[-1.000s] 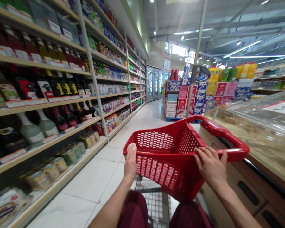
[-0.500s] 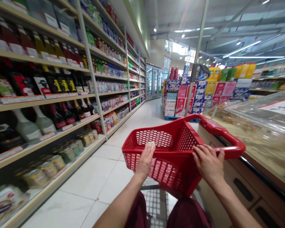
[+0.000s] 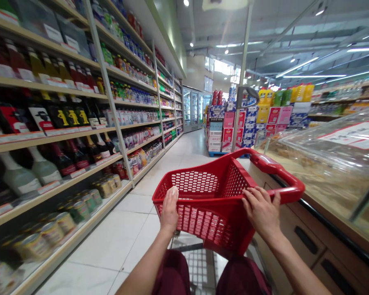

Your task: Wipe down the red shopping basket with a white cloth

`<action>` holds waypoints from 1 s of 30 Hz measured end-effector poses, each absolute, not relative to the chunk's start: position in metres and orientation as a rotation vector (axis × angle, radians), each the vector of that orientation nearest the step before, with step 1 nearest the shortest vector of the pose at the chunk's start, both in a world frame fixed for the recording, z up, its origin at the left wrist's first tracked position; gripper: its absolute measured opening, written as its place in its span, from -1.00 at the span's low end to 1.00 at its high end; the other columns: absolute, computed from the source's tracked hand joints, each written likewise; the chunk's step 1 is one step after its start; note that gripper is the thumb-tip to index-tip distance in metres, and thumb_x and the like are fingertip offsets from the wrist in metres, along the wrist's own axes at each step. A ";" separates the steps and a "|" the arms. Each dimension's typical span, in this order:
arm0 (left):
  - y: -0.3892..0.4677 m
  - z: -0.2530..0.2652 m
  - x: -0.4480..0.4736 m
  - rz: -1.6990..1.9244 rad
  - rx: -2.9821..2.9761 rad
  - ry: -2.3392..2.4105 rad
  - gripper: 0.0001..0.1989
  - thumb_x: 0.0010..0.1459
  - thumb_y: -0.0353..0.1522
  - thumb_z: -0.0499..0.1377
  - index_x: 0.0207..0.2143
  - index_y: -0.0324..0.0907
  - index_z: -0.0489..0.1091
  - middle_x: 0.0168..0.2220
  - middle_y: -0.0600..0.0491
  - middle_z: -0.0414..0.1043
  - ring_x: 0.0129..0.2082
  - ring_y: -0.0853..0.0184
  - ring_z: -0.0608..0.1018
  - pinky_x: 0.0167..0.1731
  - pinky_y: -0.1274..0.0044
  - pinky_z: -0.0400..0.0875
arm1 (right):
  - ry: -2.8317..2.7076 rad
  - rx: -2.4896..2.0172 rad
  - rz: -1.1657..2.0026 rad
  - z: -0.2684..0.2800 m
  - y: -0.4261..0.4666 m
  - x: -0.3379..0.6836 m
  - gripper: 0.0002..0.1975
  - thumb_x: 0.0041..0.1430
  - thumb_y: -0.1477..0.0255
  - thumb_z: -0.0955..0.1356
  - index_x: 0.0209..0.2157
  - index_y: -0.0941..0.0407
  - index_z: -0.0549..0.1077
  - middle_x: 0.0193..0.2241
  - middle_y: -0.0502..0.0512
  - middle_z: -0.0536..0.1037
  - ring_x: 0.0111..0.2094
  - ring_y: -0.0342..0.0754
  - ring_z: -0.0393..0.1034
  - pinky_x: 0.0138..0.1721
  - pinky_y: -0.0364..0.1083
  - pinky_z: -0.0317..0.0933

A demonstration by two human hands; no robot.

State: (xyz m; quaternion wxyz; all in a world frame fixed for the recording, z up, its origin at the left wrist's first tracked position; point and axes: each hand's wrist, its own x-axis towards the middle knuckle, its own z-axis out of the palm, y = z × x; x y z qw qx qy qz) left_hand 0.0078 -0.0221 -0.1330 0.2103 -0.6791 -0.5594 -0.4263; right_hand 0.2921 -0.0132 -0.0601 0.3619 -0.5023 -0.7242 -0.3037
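Note:
A red plastic shopping cart (image 3: pixel 204 227) with perforated walls stands sideways in front of me. My left hand (image 3: pixel 169 213) lies against the near rim toward the cart's left end, fingers together over a small white wad, perhaps a wipe or tissue (image 3: pixel 174 188), pressed to the rim. Most of that wad is hidden by the fingers. Closer to the handle (image 3: pixel 278 164), my right hand (image 3: pixel 263 212) is closed over the same near rim, thumb on my side. The bottom of the cart's basket is largely hidden by its near wall.
Shelves (image 3: pixel 64 133) with bottles and cans line the left side. At right stands a wooden counter (image 3: pixel 290 223) with clear plastic covers (image 3: pixel 335 135). Ahead are stacked drink boxes (image 3: pixel 230 125), a metal pole (image 3: pixel 241 73) and glass-door coolers (image 3: pixel 192 106). Pale floor tiles (image 3: pixel 110 229) run along the aisle.
My left hand has slid left along the near rim with the white wad, toward the cart's end. My right hand keeps its place on the rim. The view has shifted slightly right.

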 end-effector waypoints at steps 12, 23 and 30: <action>-0.020 -0.131 0.034 -1.125 -1.926 -1.541 -0.32 0.02 -0.68 -0.20 0.18 -0.09 -0.20 0.16 0.01 0.06 0.19 0.31 0.01 0.09 0.27 0.13 | -1.848 -1.289 -0.752 -0.058 -0.015 0.290 -0.74 0.14 0.36 0.20 -0.23 0.12 0.44 -0.22 0.10 0.49 -0.09 0.04 0.21 0.07 0.20 -0.34; -0.021 -0.125 0.049 -1.069 -2.022 -1.449 -0.33 0.03 -0.69 -0.22 0.18 -0.12 -0.22 0.16 0.00 0.06 0.19 0.33 -0.01 0.09 0.30 0.15 | -1.843 -1.274 -0.747 -0.059 -0.015 0.291 -0.74 0.13 0.36 0.20 -0.23 0.12 0.44 -0.22 0.10 0.49 -0.08 0.04 0.20 0.08 0.20 -0.33; -0.020 -0.115 0.104 -1.037 -2.207 -1.252 -0.37 0.04 -0.67 -0.20 0.18 -0.24 -0.22 0.20 -0.08 -0.06 0.20 0.27 -0.08 0.11 0.33 0.13 | -1.822 -1.266 -0.757 -0.062 -0.013 0.291 -0.74 0.13 0.37 0.19 -0.22 0.13 0.43 -0.22 0.11 0.49 -0.09 0.04 0.20 0.08 0.21 -0.35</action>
